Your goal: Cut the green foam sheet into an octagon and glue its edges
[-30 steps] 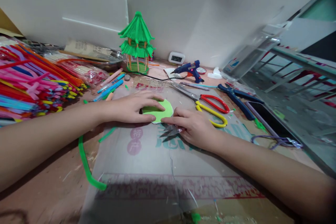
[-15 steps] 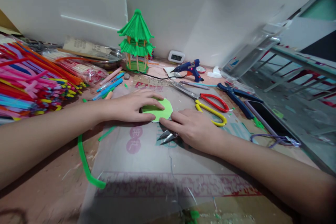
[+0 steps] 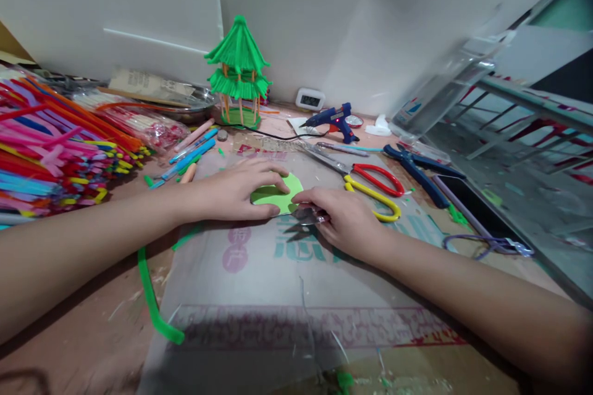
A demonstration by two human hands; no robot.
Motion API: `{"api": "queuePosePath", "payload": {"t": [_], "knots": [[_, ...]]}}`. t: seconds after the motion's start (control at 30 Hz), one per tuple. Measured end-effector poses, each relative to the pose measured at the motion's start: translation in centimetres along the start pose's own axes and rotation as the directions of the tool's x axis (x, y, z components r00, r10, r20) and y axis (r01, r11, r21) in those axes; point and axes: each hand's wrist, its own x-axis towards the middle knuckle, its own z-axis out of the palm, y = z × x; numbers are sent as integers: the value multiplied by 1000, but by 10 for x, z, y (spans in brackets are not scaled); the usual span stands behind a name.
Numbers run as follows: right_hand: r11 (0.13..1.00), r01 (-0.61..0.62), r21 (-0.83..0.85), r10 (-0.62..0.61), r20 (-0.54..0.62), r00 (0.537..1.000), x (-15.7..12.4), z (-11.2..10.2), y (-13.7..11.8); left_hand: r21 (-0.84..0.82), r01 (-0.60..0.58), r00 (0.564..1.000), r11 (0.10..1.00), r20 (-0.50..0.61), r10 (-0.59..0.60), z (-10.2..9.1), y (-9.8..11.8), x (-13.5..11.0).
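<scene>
My left hand (image 3: 234, 190) lies flat with spread fingers on a round light green paper disc (image 3: 285, 192), pressing it onto a cardboard sheet (image 3: 259, 284). My right hand (image 3: 345, 219) is closed around small metal snips (image 3: 303, 217), whose blades point left at the disc's near edge. The thumb and forefinger pinch near the disc's rim. Part of the disc is hidden under my left fingers.
A thick stack of coloured pipe cleaners (image 3: 50, 148) fills the left. A green pagoda model (image 3: 238, 71), a blue glue gun (image 3: 334, 120), red-and-yellow scissors (image 3: 370, 188) and blue pliers (image 3: 419, 173) lie behind. A green pipe cleaner (image 3: 151, 290) curves at front left.
My right hand lifted the snips off the cardboard and brought them up against the green disc's near edge. My left hand stayed on the disc.
</scene>
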Motion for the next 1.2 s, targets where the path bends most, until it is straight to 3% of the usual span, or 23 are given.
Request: {"api": "queuePosePath", "payload": {"t": [0.2,0.4,0.67,0.83,1.0,1.2], "knots": [[988,150,-37,-147,60,987,0,-2,0,-32,-36,999,999,5,36,0,-6,-1],[982,173,-78,-161,146,976,2,1,1,-106,-49,994,993,89,59,-3,-22,-1],[894,345,-285,-288,223,931,3,-9,-11,-91,-53,996,994,67,59,-1,-21,-1],[912,324,-250,-286,178,942,1,-6,-8,-82,-50,996,995,76,57,-2,-20,-1],[928,289,-234,-301,-14,954,-3,-3,-2,-77,-55,995,996,74,61,-3,-20,-2],[946,266,-183,-260,56,964,0,-2,0,-79,-61,995,995,70,67,-2,-20,-1]]}}
